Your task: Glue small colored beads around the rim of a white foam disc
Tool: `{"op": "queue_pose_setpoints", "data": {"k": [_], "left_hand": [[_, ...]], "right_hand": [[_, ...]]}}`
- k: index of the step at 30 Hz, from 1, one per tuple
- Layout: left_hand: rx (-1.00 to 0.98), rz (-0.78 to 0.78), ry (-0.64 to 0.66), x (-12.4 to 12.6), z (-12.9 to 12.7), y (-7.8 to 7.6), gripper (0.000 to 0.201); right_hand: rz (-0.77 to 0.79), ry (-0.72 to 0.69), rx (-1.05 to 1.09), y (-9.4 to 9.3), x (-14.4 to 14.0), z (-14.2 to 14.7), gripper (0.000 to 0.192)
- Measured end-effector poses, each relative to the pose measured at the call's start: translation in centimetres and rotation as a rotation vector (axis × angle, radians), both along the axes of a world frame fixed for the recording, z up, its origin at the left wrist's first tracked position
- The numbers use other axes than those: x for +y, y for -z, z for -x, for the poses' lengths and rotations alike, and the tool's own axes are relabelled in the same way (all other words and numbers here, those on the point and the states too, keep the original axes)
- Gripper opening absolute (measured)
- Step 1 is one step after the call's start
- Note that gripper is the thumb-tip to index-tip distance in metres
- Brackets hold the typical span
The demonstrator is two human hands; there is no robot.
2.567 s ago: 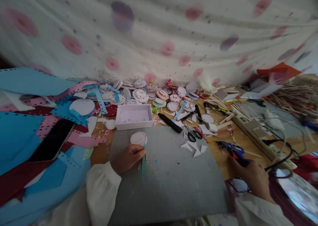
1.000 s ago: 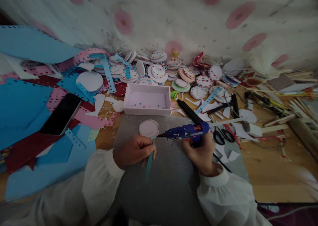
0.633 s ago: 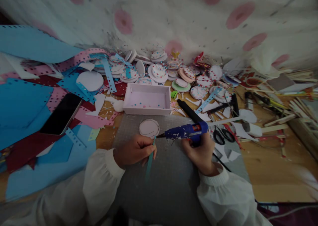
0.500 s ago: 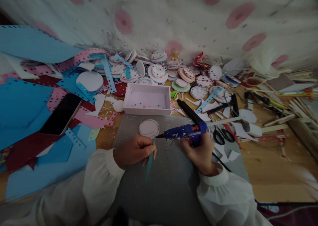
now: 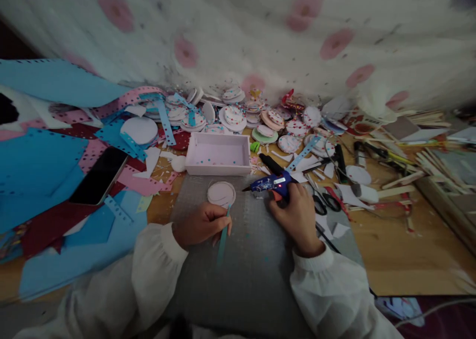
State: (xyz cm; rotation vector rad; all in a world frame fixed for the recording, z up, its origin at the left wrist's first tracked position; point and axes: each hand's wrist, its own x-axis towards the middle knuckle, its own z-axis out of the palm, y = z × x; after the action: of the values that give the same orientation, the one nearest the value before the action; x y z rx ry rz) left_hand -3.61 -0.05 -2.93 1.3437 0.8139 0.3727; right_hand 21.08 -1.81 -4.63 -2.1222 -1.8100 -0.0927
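Left hand point(image 5: 203, 225): our grip pinches the teal strip point(image 5: 223, 234) beside the white circle point(image 5: 221, 193).
Right hand point(image 5: 293, 217): clamped on the glue gun point(image 5: 270, 184).
Change: we pulled its tip back from the circle.

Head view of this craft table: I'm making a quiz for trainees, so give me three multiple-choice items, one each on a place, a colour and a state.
1. Where does the white tray lie?
A. just beyond the round disc
B. on the phone
C. under the right sleeve

2. What colour is the glue gun?
A. yellow
B. green
C. blue

3. What does the left hand hold?
A. scissors
B. a teal strip
C. nothing

Answers:
1 A, since the tray sits at the grey mat's far edge behind the disc.
2 C, its body is blue in the right hand.
3 B, the fingers pinch the strip near the disc.
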Motion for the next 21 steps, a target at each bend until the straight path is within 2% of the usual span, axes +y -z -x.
{"op": "queue_pose_setpoints", "data": {"k": [5, 7, 9, 11, 13, 15, 16, 17, 21], "left_hand": [[-0.004, -0.025, -0.079, -0.8, -0.1, -0.4, 0.027], [-0.006, -0.021, -0.129, -1.4, -0.2, -1.0, 0.029], [0.005, 0.002, -0.183, -2.2, -0.3, -1.7, 0.031], [0.029, 0.037, -0.238, -2.9, -0.5, -2.3, 0.034], [0.069, 0.065, -0.308, -3.5, -0.9, -2.7, 0.035], [0.117, 0.073, -0.373, -4.1, -1.2, -3.0, 0.036], [0.140, 0.066, -0.394, -4.4, -1.4, -3.1, 0.037], [0.159, 0.052, -0.402, -4.6, -1.5, -3.1, 0.039], [0.205, -0.039, -0.360, -5.1, -1.6, -2.9, 0.044]], "right_hand": [[-0.087, -0.033, 0.028, 0.6, 0.1, 0.0, 0.030], [-0.184, -0.038, 0.076, 0.4, -0.1, -0.2, 0.035], [-0.323, -0.086, 0.139, -0.1, -0.6, -0.1, 0.029], [-0.445, -0.262, 0.185, -0.7, -1.4, 0.5, 0.021], [-0.497, -0.578, 0.164, -1.3, -2.4, 1.7, 0.017], [-0.478, -0.910, 0.069, -1.5, -3.4, 3.4, 0.013], [-0.481, -1.030, 0.032, -1.6, -3.7, 4.3, 0.009], [-0.476, -1.097, 0.002, -1.6, -4.0, 5.0, 0.004], [-0.536, -1.155, -0.049, -1.1, -4.3, 6.6, 0.021]]}}
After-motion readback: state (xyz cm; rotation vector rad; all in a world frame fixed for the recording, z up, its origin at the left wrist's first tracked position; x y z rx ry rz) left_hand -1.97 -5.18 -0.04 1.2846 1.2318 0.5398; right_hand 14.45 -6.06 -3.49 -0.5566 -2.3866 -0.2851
